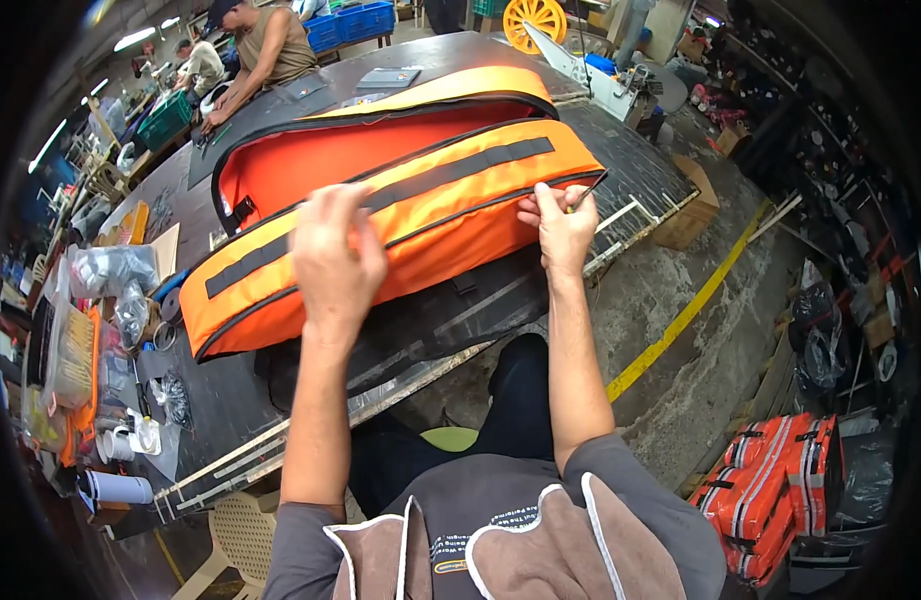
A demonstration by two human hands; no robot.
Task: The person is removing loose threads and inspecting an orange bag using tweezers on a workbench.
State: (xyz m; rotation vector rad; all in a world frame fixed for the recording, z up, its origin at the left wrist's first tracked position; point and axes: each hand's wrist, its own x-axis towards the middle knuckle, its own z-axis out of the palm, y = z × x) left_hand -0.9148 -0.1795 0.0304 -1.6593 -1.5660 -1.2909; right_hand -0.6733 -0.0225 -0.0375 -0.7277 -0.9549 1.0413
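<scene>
A long orange bag (451,215) with black piping and a black webbing strip lies across the dark worktable in front of me. Its lid (451,90) is folded back, and the red-orange lining shows. Over the bag's front side, my left hand (336,245) is raised and smeared by motion; whether its fingers hold anything does not show. At the bag's right end, my right hand (563,215) is closed in a pinch around a small thin tool (591,190) with a dark pointed tip. The tool's exact kind is too small to make out.
Plastic bags (116,268), tape rolls and a white cup-like container (119,487) crowd the table's left side. Another person (271,50) works at the far left. A cardboard box (689,205) stands beyond the right edge. Packed red-orange bags (766,490) sit on the floor.
</scene>
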